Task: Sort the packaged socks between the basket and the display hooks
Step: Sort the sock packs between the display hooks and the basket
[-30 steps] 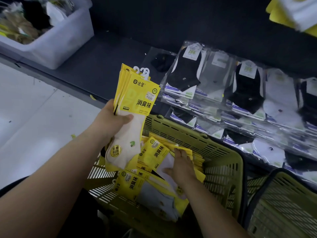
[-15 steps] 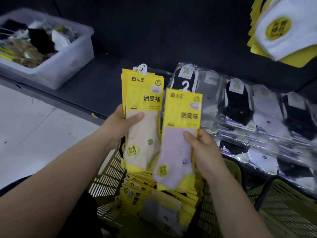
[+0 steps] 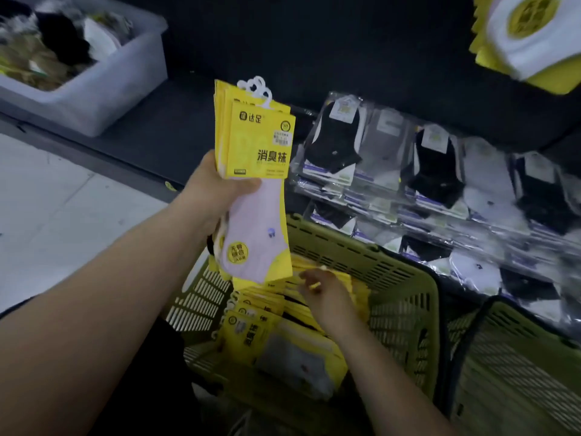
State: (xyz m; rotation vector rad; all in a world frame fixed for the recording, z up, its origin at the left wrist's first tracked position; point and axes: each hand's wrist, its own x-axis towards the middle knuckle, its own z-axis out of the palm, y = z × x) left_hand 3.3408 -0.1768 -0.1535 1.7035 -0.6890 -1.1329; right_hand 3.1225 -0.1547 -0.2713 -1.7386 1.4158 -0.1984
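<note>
Nearest, the green basket [image 3: 405, 297] sits low in view and holds loose yellow sock packs [image 3: 283, 344] lying flat in a heap, a grey sock showing on the front one; the right hand [image 3: 327, 292] is down inside it on top of the heap, fingers bent among the yellow cards, though the blur hides whether they have closed on one; a second green basket [image 3: 518, 366] stands just beside the first, to its right. Above the basket's left rim the left hand [image 3: 217, 191] grips a stack of packs [image 3: 257, 158] upright, thumb across the front card, white hangers at the top, a pale lilac sock facing out; beyond, rows of clear-bagged socks [image 3: 434, 165], black, grey and white, lie on a dark shelf; farther left a clear tub [image 3: 103, 89] of mixed items rests on the dark ledge; at top right, hanging yellow packs [image 3: 531, 36] show a white sock.
</note>
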